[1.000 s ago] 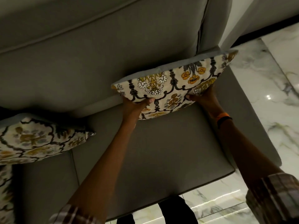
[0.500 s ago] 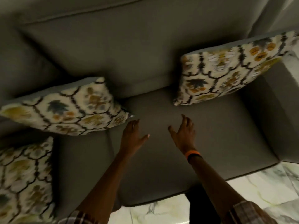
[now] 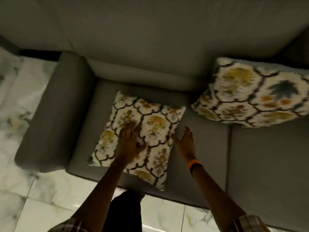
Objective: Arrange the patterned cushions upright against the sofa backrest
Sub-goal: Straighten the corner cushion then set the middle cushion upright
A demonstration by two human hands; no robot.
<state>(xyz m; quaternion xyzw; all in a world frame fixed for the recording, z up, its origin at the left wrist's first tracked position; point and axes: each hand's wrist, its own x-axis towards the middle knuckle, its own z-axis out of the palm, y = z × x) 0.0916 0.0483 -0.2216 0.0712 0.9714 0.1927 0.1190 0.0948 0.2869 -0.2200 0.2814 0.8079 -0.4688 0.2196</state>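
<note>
No readable text, labels, brands or numbers anywhere in the head view. The cushions carry only a floral lattice print, with no lettering. The orange wristband (image 3: pixel 194 164) on the right arm looks blank, and the frame is too dark and blurred to make out any marking on it.

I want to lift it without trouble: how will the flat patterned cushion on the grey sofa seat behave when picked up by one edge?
The cream, black and yellow patterned square cushion looks plump and soft, so it will probably sag rather than stay stiff. It is likely light for its size. Set against the grey backrest, it may slump, as the other cushion leans there.
</note>
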